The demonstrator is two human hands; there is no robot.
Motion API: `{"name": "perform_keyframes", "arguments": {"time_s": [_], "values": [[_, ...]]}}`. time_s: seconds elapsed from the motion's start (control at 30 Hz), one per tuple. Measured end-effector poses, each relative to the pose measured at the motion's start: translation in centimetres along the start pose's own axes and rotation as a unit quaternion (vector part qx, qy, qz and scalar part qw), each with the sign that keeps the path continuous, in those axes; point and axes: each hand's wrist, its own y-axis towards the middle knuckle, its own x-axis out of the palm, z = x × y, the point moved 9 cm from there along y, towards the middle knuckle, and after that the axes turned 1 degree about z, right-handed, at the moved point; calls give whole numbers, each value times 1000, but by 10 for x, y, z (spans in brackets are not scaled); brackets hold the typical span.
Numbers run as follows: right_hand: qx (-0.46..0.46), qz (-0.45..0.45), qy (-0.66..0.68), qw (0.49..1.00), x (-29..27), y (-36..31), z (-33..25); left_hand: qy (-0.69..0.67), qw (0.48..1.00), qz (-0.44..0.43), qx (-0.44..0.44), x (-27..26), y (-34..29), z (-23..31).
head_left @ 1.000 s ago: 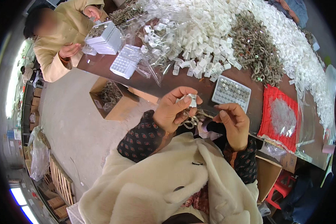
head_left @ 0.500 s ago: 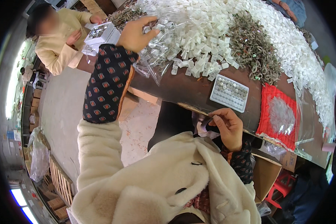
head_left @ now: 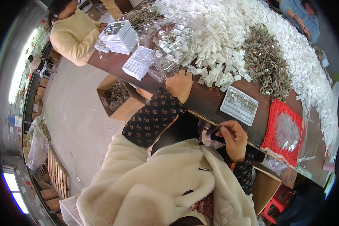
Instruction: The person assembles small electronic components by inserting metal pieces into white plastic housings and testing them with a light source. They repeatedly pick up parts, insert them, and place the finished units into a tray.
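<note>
My left hand (head_left: 180, 86) is over the table's front part, back up. Its fingers bend down near the loose edge of a pile of small clear plastic pieces (head_left: 214, 56); their tips and whatever they hold are hidden. At the table's front edge my right hand (head_left: 234, 140) is closed, thumb and forefinger together. I cannot make out what is in that pinch. Between the hands and the pile, to the right, lies a white tray (head_left: 247, 119) with rows of hollows. Small round silvery pieces fill its upper rows.
A heap of tangled grey-brown bands (head_left: 266, 62) lies beside the clear pile. Red cloth (head_left: 273, 132) bears clear bits. Left are a white tray (head_left: 135, 70) and a tray stack (head_left: 126, 43). Below stands a cardboard box (head_left: 118, 113). Co-workers sit at left and far right.
My left hand has come back from the far left of the clear pile, nearer and rightward, uncovering the white tray there. My right hand keeps its pinch at the table edge. The view has shifted.
</note>
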Motion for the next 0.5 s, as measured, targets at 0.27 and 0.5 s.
{"name": "perform_keyframes", "arguments": {"time_s": [0.27, 0.5], "values": [[-6, -29, -20, 999, 7, 1, 3, -13, 998, 64, -21, 9, 9, -38], [-11, -30, -35, 999, 8, -1, 3, -45, 995, 81, -25, -2, 12, -46]]}}
